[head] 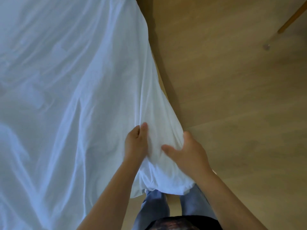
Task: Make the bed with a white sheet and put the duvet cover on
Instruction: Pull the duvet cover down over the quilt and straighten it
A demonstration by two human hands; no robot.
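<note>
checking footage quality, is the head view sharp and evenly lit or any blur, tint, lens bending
Head view: soft overall; the white sheet looks hazy and bluish farther off; the left hand and right hand gripping it are slightly blurred; the floor seam looks bowed, likely wide-angle bend; a shadow lines the sheet's edge.

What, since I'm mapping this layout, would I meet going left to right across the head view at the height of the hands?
The white sheet spread out → left hand gripping it → right hand gripping its bunched edge → wooden floor.
</note>
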